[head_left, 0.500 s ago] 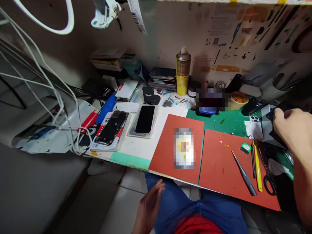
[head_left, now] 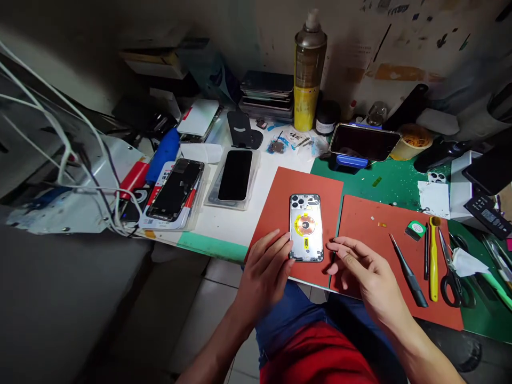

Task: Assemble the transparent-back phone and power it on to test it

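A smartphone with its back cover off (head_left: pixel 314 246) lies on the left red-brown mat (head_left: pixel 266 205), showing a copper charging coil and bare silver plates. My left hand (head_left: pixel 266 269) rests at its lower left, fingers stretched out and touching or nearly touching the phone's edge. On the other side, my right hand (head_left: pixel 366 269) hovers apart from the phone, fingers loosely bent with nothing visible in them. Right of that hand, a screwdriver-like pointed tool (head_left: pixel 408 274), a yellow brush (head_left: pixel 433 261) and scissors (head_left: pixel 450 277) lie on the right red-brown mat (head_left: pixel 372 218).
A phone (head_left: pixel 365 143) leans on a blue stand behind the mats. A black-screened phone (head_left: pixel 236 176) and a detached screen (head_left: pixel 178 189) lie to the left. Farther back stands a yellow spray can (head_left: pixel 309 80). White cables (head_left: pixel 60 133) hang at far left.
My right hand has come from the box at the far right to beside the phone. My left hand has risen from near my lap to the phone's left edge. The view has shifted.
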Motion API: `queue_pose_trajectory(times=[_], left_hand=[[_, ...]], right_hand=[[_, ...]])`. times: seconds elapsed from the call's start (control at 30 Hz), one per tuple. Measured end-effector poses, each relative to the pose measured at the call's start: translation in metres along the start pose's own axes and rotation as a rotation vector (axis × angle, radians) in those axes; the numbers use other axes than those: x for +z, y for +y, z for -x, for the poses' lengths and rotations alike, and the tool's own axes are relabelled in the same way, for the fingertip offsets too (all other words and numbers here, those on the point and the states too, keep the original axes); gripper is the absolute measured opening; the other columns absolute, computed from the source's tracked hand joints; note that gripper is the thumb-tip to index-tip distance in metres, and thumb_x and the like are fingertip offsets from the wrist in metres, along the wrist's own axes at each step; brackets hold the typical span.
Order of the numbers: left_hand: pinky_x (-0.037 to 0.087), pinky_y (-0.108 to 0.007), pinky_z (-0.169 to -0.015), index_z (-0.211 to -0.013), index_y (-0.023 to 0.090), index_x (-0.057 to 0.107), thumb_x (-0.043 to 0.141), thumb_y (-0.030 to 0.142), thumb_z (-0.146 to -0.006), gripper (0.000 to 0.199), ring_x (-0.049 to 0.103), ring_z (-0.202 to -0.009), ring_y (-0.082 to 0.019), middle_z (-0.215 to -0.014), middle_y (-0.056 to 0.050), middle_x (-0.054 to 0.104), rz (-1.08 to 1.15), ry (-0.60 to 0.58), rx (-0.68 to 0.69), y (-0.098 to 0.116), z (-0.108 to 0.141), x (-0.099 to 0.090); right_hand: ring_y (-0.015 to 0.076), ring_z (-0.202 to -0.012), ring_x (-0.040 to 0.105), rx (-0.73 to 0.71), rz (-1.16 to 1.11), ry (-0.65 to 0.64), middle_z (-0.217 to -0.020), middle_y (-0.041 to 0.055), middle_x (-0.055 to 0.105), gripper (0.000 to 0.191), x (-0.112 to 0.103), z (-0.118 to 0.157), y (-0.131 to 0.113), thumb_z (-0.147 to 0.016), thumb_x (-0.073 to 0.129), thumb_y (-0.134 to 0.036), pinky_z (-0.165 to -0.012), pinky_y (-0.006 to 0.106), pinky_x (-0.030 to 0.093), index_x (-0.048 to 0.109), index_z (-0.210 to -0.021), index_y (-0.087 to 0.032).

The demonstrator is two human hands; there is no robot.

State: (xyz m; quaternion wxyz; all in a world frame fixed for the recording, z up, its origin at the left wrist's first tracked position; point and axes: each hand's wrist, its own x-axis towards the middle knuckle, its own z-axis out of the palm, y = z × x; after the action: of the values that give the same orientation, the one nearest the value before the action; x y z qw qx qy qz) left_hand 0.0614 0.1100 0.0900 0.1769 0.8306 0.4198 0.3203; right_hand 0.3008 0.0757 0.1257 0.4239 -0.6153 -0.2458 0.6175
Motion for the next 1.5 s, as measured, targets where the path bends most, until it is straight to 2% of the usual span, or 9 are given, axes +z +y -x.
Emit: queue_pose_trajectory(times=[0.13,0.27,0.43,0.57,0.73,0.87,1.0,1.27,1.5], left_hand=[[0.047,-0.056,-0.119,-0.142,0.02,0.061,0.061,0.008,-0.098,0.045,0.053,-0.147,-0.032,-0.142,-0.013,0.071,-0.074,0.057,0.06,-0.007,0.01,0.001],[0.055,-0.055,-0.109,-0.125,0.018,0.071,0.051,0.022,-0.106,0.028,0.069,-0.129,-0.031,-0.129,-0.015,0.076,0.02,0.236,0.131,-0.001,0.045,-0.001],[0.063,-0.031,-0.079,-0.101,0.02,0.068,0.038,0.02,-0.11,0.031,0.078,-0.086,-0.018,-0.09,-0.006,0.078,0.087,0.21,-0.188,0.019,0.097,0.042],[0.062,-0.03,-0.081,-0.12,0.017,0.066,0.048,0.019,-0.106,0.023,0.076,-0.092,-0.019,-0.1,-0.01,0.076,-0.025,0.06,-0.2,0.021,0.103,0.09],[0.06,-0.04,-0.085,-0.103,0.019,0.074,0.059,0.014,-0.094,0.018,0.073,-0.089,-0.027,-0.091,-0.011,0.075,-0.21,-0.125,-0.109,0.003,0.087,0.11],[0.059,-0.039,-0.077,-0.09,0.018,0.075,0.06,0.01,-0.093,0.016,0.072,-0.08,-0.027,-0.081,-0.01,0.072,-0.303,-0.161,-0.048,-0.005,0.081,0.109],[0.059,-0.038,-0.083,-0.117,0.017,0.073,0.057,0.012,-0.1,0.023,0.073,-0.096,-0.026,-0.108,-0.013,0.076,-0.313,-0.129,0.045,0.007,0.097,0.098],[0.057,-0.034,-0.084,-0.14,0.017,0.061,0.063,0.005,-0.097,0.044,0.071,-0.091,-0.021,-0.104,-0.01,0.074,-0.227,-0.023,0.087,0.04,0.159,0.058],[0.057,-0.036,-0.09,-0.129,0.019,0.066,0.061,0.008,-0.1,0.032,0.069,-0.095,-0.021,-0.104,-0.008,0.075,-0.142,-0.046,-0.021,0.03,0.15,0.031]], right_hand=[[0.0155,-0.059,0.067,-0.077,0.037,0.088,-0.092,0.0111,0.08,0.048,-0.002,0.019,0.009,-0.088,0.077,-0.06,-0.05,0.025,0.05,0.075,-0.112,-0.018],[0.0122,-0.049,0.056,-0.257,0.382,0.215,-0.062,0.0007,0.066,0.038,-0.019,0.06,0.03,-0.096,0.071,-0.053,-0.05,0.025,0.044,0.072,-0.078,-0.019],[0.0133,-0.055,0.062,-0.597,0.836,0.238,-0.073,-0.0009,0.07,0.016,-0.06,0.092,0.094,-0.104,0.062,-0.035,-0.055,0.023,0.051,0.072,-0.104,-0.022],[0.0314,-0.104,0.074,-0.851,1.231,0.272,-0.112,0.0171,0.077,0.03,-0.077,0.063,0.153,-0.107,0.051,-0.033,-0.095,0.046,0.058,0.071,-0.121,-0.015],[0.0335,-0.104,0.072,-0.875,1.366,0.432,-0.108,0.0205,0.077,0.031,-0.083,0.011,0.183,-0.103,0.055,-0.026,-0.096,0.05,0.056,0.071,-0.126,-0.013],[0.031,-0.093,0.072,-0.882,1.406,0.495,-0.105,0.0175,0.076,0.036,-0.085,-0.002,0.188,-0.098,0.05,-0.017,-0.077,0.041,0.057,0.07,-0.128,-0.016],[0.0329,-0.1,0.069,-0.93,1.404,0.475,-0.105,0.0181,0.074,0.034,-0.086,0.011,0.193,-0.097,0.051,-0.01,-0.083,0.044,0.055,0.071,-0.124,-0.015],[0.0282,-0.101,0.066,-1.024,1.322,0.272,-0.108,0.0134,0.073,0.038,-0.081,0.092,0.218,-0.1,0.055,-0.005,-0.087,0.043,0.051,0.062,-0.135,-0.016],[0.0274,-0.105,0.068,-1.045,1.259,0.159,-0.111,0.0122,0.075,0.035,-0.084,0.139,0.219,-0.099,0.063,-0.008,-0.092,0.043,0.054,0.064,-0.133,-0.017]])
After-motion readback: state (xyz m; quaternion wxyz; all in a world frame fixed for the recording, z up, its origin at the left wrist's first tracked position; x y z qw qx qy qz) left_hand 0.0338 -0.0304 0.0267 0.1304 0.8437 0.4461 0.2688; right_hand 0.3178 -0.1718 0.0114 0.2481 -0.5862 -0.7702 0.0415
